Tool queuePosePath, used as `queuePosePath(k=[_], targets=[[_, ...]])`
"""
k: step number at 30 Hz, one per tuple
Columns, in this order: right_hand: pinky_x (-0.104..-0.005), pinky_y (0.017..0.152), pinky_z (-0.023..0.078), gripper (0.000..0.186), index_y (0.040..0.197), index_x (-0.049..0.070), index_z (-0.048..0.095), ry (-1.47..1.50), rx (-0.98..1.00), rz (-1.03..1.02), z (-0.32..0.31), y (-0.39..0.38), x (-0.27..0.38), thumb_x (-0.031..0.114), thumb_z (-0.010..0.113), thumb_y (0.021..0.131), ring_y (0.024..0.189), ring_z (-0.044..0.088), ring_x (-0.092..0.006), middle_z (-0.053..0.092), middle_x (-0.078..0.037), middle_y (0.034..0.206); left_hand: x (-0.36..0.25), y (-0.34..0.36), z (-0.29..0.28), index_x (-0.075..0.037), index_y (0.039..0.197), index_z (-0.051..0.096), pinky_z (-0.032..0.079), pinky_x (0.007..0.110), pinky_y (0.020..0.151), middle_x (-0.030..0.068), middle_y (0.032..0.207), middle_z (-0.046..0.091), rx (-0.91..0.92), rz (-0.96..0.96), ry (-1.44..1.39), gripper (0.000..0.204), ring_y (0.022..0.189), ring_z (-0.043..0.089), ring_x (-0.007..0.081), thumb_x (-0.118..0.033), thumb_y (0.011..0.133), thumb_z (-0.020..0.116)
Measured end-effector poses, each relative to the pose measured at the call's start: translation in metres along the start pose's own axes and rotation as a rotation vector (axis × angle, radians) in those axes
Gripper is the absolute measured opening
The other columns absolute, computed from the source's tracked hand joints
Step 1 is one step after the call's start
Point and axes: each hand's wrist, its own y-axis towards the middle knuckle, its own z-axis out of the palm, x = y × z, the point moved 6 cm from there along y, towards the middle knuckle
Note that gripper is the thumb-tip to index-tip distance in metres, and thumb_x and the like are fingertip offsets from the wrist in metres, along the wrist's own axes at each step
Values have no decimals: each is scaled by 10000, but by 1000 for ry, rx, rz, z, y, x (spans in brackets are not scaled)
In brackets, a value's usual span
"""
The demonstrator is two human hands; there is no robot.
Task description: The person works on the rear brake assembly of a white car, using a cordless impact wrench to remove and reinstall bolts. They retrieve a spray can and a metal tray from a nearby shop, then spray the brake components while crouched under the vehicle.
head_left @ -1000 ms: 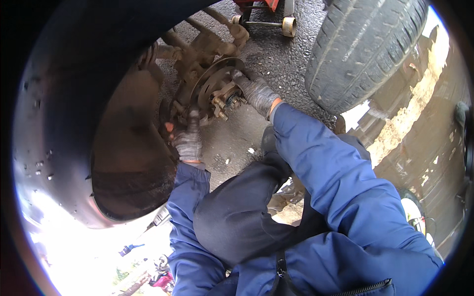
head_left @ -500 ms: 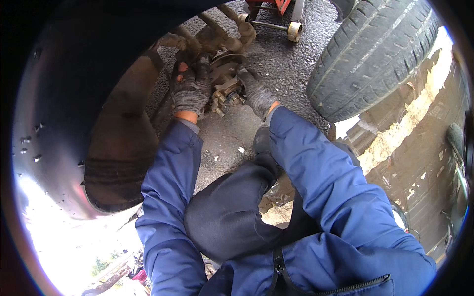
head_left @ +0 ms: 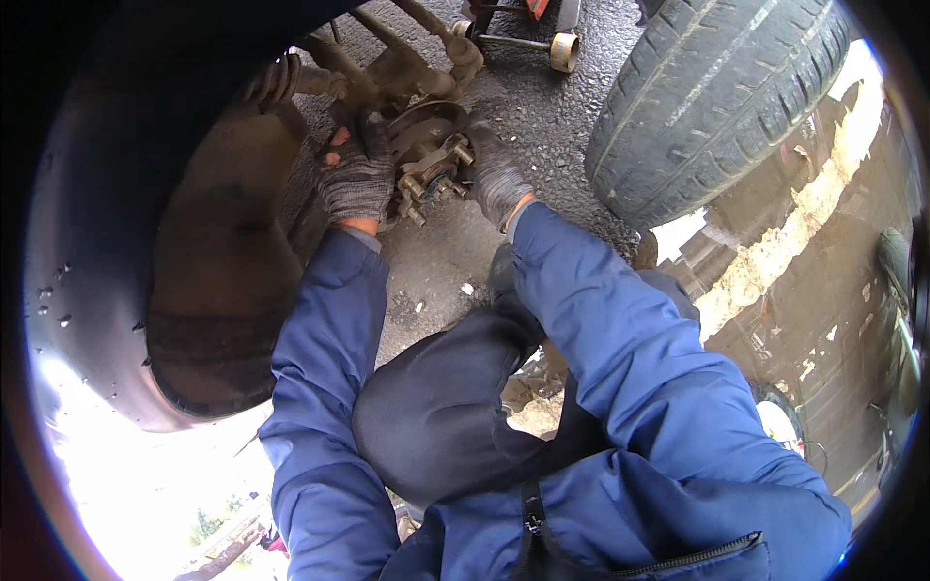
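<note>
As the head view shows, the wheel hub point(head_left: 435, 180) and its brown disc point(head_left: 423, 134) lie between the gloved left hand point(head_left: 357, 179) and the gloved right hand point(head_left: 498, 171), one near either edge. With their far ends obscured, I cannot tell whether either is grasping the disc. Beyond the right hand is a tyre point(head_left: 717, 107).

Rough grey asphalt point(head_left: 557, 121) runs underfoot, flecked with white chips point(head_left: 467, 289); along its right edge a scuffed brown sheet point(head_left: 838, 290), material unclear, crossed by a ragged pale strip point(head_left: 775, 257); past its near left corner, glaring white daylight point(head_left: 116, 484) with a small blur of greenery point(head_left: 205, 525).
</note>
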Motion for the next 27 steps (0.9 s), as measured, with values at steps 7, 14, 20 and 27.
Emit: queuePosePath(k=[7, 14, 20, 27], targets=[[-379, 830, 458, 500, 1209, 57, 498, 330, -21, 29, -3, 39, -2, 455, 457, 908, 952, 543, -234, 559, -91, 1119, 14, 8, 9, -49, 956, 625, 478, 433, 772, 172, 963, 645, 79, -30, 94, 440, 874, 605, 364, -400, 939, 360], [-348, 877, 437, 533, 1256, 56, 503, 513, -96, -19, 2, 60, -42, 454, 503, 901, 1023, 526, -218, 532, -93, 1223, -3, 12, 6, -10, 874, 632, 484, 431, 741, 194, 867, 647, 51, 133, 167, 433, 824, 612, 352, -366, 927, 392], [-331, 828, 443, 469, 1256, 74, 513, 526, -27, -161, 8, 58, -40, 396, 507, 915, 954, 527, -192, 546, -86, 1190, -1, 14, 5, -14, 879, 633, 482, 441, 735, 193, 833, 644, 71, 32, 107, 432, 793, 609, 367, -383, 915, 411], [-310, 766, 457, 368, 1219, 68, 525, 535, -72, -137, 11, 42, -26, 304, 483, 940, 891, 533, -171, 563, -59, 1102, -2, 11, 4, -48, 902, 635, 475, 456, 745, 182, 861, 646, 35, 5, 63, 483, 825, 606, 385, -448, 925, 365]])
